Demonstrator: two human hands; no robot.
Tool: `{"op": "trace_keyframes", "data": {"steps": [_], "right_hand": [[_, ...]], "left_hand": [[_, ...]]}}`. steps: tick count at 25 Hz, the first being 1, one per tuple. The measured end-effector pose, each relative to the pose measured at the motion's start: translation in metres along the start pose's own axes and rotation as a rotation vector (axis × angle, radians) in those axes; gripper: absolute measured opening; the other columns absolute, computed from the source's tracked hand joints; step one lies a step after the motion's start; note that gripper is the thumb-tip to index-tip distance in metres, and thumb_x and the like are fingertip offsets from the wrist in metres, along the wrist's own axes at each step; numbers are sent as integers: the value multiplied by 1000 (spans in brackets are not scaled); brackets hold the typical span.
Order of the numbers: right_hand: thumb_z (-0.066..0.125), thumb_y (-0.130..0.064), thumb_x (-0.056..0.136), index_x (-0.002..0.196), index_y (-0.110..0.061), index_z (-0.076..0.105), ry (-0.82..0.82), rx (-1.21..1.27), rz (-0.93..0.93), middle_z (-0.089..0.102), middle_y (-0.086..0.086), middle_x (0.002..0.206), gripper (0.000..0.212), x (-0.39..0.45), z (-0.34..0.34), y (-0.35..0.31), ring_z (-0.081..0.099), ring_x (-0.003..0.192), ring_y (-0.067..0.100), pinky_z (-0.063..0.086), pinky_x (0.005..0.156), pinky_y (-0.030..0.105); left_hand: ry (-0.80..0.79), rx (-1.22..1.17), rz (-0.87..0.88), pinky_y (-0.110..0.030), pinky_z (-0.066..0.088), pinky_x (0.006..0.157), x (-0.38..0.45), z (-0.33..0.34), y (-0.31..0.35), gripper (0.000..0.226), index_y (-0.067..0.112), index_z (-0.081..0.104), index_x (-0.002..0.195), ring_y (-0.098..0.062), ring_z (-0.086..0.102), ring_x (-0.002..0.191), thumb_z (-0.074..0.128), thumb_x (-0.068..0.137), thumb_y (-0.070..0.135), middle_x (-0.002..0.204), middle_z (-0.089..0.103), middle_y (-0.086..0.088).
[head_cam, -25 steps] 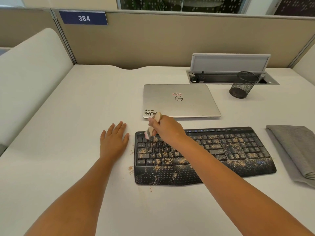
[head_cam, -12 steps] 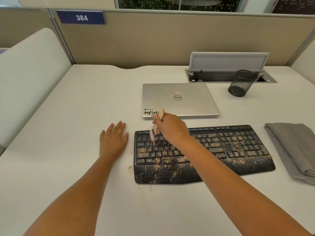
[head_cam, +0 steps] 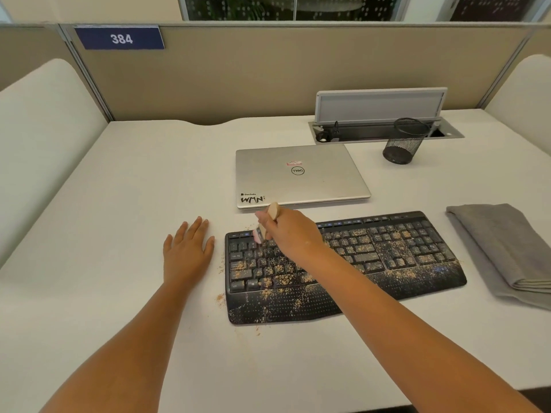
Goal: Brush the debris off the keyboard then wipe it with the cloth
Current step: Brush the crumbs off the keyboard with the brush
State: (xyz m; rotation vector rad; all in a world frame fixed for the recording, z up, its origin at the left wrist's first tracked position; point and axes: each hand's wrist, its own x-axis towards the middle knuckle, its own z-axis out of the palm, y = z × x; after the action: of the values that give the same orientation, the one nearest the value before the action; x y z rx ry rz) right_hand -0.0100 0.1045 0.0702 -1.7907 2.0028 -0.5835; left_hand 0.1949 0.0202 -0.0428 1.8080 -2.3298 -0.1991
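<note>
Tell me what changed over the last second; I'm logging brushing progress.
The right hand, gripping the small wooden-handled brush, shifted slightly along the top-left keys of the crumb-covered black keyboard. The left hand stayed flat on the white desk; the folded grey cloth stayed put.

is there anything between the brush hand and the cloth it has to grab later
Nothing stands up in the way. The right hand holds the brush at the keyboard's left end; the folded grey cloth lies on the desk beyond its right end, with only the low keyboard between.
</note>
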Motion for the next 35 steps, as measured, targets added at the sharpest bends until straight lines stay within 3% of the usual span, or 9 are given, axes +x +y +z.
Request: {"op": "trace_keyframes", "data": {"steps": [2, 6, 11, 23, 27, 33, 35], "right_hand": [[23, -49, 100, 96, -13, 66, 19, 15, 27, 70, 3, 81, 56, 1, 1, 3, 64, 74, 20, 52, 75, 35], [26, -47, 100, 102, -11, 64, 31, 73, 13, 66, -4, 75, 52, 2, -4, 6, 56, 62, 10, 44, 59, 25], [24, -50, 99, 92, -11, 67, 17, 129, 65, 70, 6, 80, 58, 2, 3, 14, 65, 75, 21, 53, 77, 38], [29, -47, 99, 112, -20, 60, -10, 214, 50, 68, 4, 95, 44, -10, -3, 21, 60, 81, 20, 47, 71, 33], [29, -47, 99, 104, -12, 64, -40, 250, 100, 70, 5, 89, 50, -11, -2, 27, 63, 81, 21, 50, 78, 35], [27, -48, 99, 109, -14, 62, -26, 159, 42, 69, 5, 91, 49, -10, -1, 20, 63, 82, 22, 52, 77, 39], [25, -46, 101, 99, -11, 63, -24, 83, 56, 69, 6, 89, 52, -11, -3, 20, 63, 80, 22, 52, 78, 39]], "left_hand": [[3, -3, 2, -42, 8, 116, 0, -1, 0, 51, 26, 24, 149, -18, 13, 145, 26, 100, 41, 156, 21, 8], [-3, 0, 1, -42, 7, 116, 0, -1, 1, 51, 27, 23, 149, -17, 12, 145, 25, 100, 41, 156, 20, 8], [-7, -8, -2, -42, 7, 116, 0, 0, 0, 51, 27, 23, 149, -17, 12, 145, 25, 100, 41, 156, 20, 9], [24, 11, -76, -49, 5, 114, -4, 0, 4, 49, 23, 31, 147, -20, 19, 143, 26, 100, 36, 154, 26, 5], [68, -34, -153, -51, 13, 113, -16, 1, 10, 48, 16, 37, 144, -27, 24, 141, 29, 100, 32, 152, 32, -2], [47, -14, -141, -49, 14, 113, -23, 2, 13, 49, 16, 33, 146, -28, 21, 142, 27, 100, 34, 153, 29, -3], [48, -12, -146, -50, 15, 113, -23, 2, 14, 49, 16, 33, 146, -28, 21, 142, 27, 100, 34, 153, 29, -3]]}}
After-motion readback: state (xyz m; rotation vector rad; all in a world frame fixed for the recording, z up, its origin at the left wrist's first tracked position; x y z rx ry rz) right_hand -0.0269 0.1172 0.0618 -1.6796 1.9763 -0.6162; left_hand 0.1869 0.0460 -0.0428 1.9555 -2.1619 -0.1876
